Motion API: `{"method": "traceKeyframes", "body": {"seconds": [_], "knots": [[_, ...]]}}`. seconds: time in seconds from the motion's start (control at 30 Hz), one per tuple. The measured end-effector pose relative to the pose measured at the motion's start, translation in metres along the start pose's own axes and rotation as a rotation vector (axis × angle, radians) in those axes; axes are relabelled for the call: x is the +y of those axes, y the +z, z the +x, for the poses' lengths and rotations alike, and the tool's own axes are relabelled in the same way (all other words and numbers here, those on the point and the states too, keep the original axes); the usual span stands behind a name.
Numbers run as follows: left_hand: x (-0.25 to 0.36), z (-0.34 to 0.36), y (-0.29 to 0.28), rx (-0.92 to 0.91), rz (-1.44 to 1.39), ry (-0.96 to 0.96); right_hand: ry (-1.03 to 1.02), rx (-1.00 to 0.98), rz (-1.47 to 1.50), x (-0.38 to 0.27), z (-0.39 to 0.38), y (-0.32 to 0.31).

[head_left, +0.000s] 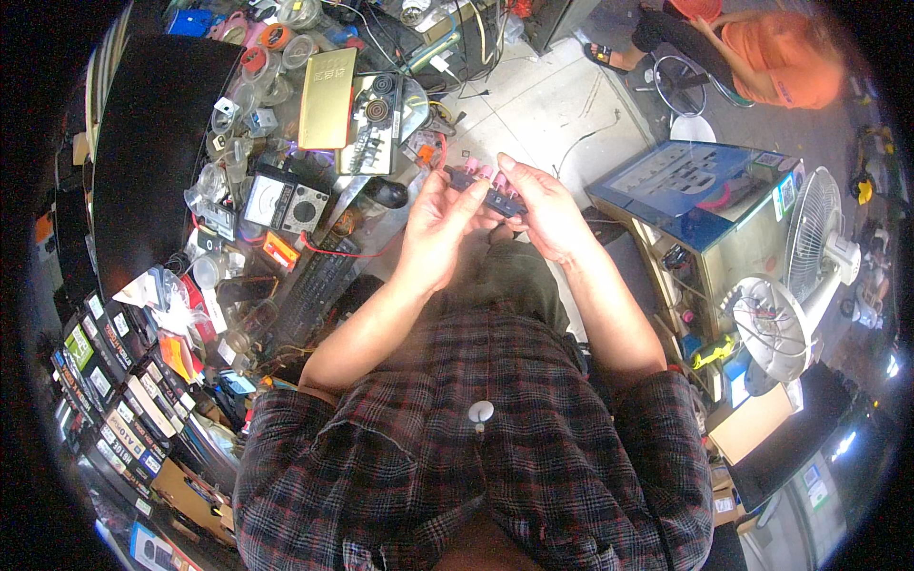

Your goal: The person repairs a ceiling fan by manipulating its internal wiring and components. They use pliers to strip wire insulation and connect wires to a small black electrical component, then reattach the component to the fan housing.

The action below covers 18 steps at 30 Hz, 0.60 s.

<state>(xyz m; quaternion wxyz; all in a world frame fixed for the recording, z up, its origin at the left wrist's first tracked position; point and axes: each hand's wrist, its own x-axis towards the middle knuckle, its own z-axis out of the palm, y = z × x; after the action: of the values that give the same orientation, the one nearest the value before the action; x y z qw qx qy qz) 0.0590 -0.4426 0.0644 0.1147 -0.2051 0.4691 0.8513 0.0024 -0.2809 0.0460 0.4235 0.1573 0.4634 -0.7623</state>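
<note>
Both of my hands are raised in front of my body, gripping a small dark strip-shaped board with several pink parts along its top (pixel 505 203); its exact kind is unclear. My left hand (pixel 435 233) is closed on one end, thumb along the strip. My right hand (pixel 552 214) closes on the other end, thumb on top near the pink parts. To the left, an analog multimeter (pixel 284 202) lies on the bench, with a red wire (pixel 354 254) near it. Beyond it is an opened device (pixel 371 124) with round dark parts and a gold panel (pixel 326 99).
A black screen (pixel 162 162) and clear plastic jars (pixel 249 93) crowd the left bench, with a black keyboard (pixel 314 290) nearer me. Stacked boxes (pixel 129 428) fill the lower left. At right stand a glass-topped cabinet (pixel 681 195) and white fan (pixel 766 328). A person in orange (pixel 776 57) sits beyond.
</note>
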Motion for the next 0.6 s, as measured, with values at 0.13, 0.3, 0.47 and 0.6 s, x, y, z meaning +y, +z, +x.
{"method": "traceKeyframes", "body": {"seconds": [0.13,0.3,0.47,0.6], "knots": [[-0.001,0.0,0.003,0.011,0.037,-0.007,-0.049,-0.022,-0.012,0.001,0.0,0.002],[0.001,-0.002,0.008,0.012,0.164,0.092,-0.032,-0.037,0.0,0.0,-0.002,0.001],[0.003,-0.002,0.011,-0.014,0.141,0.11,-0.008,-0.078,0.062,-0.001,-0.002,0.0],[0.003,-0.002,0.009,-0.028,0.134,0.118,0.003,-0.09,0.112,-0.001,-0.002,0.001]]}}
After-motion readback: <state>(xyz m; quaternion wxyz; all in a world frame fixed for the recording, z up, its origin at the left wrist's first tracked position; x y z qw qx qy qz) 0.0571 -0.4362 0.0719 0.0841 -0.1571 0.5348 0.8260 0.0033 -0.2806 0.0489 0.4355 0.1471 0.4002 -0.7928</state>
